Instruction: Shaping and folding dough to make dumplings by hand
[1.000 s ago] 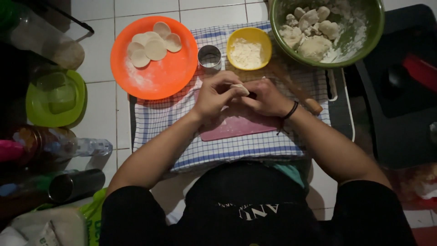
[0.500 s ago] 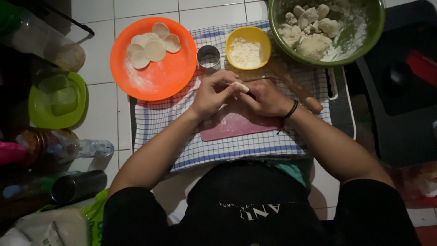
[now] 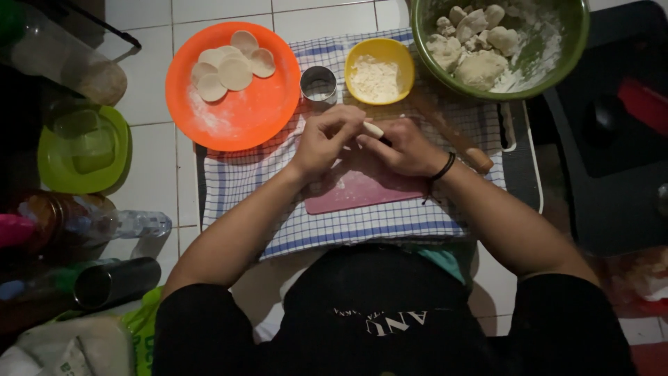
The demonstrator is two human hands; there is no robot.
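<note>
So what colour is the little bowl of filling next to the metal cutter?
Yellow: the small bowl shows in the head view, right of the round metal cutter.

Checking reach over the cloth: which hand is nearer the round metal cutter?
Left. The left hand lies just below the round metal cutter, a small gap between them. The right hand is farther, below and to the cutter's right, meeting the left on a piece of dough.

Hands creep toward the cloth's far edge

Over the second, the left hand (image 3: 325, 139) and right hand (image 3: 403, 147) have shifted slightly toward the far edge of the checked cloth (image 3: 362, 223), off the pink board (image 3: 362, 191), nearer the metal ring cutter (image 3: 319, 83). The white dough piece (image 3: 373, 129) pinched between their fingertips now shows a little longer.
</note>
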